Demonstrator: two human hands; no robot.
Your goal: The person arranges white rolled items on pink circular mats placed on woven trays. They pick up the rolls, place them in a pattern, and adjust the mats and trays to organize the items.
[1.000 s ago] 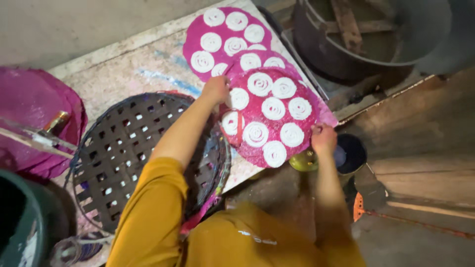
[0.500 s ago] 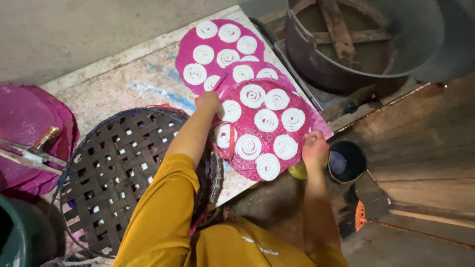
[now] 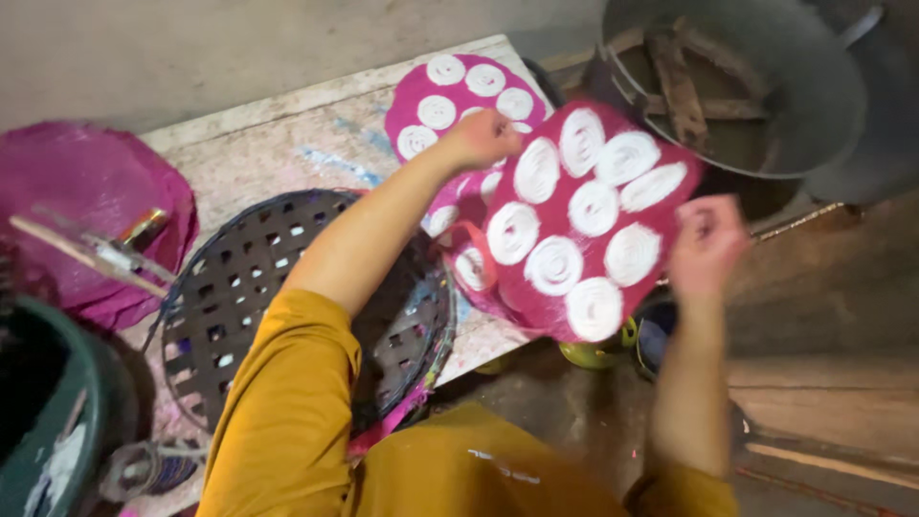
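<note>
My left hand point(image 3: 481, 140) grips the top-left edge of a round magenta mat point(image 3: 586, 251) that carries several white spiral coils of dough. My right hand point(image 3: 708, 245), blurred by motion, holds the mat's right edge. The mat is raised off the table and tilted, its face turned toward me. Under it lies a second magenta mat point(image 3: 458, 251), also with coils. A third coil-covered mat point(image 3: 418, 107) rests farther back on the table. Yellow sleeves cover both my arms.
A dark woven basket tray point(image 3: 239, 297) lies on the stone table point(image 3: 278, 144) under my left arm. A large metal pot point(image 3: 814, 105) stands at the top right. Crumpled pink sheeting point(image 3: 86, 182) and a green bucket point(image 3: 57, 421) are at the left. A small yellow-green cup point(image 3: 592, 355) sits below the mat.
The top mat has been lifted off the stack and tilted up toward the right. Both hands rose with it, and the right hand shifted right.
</note>
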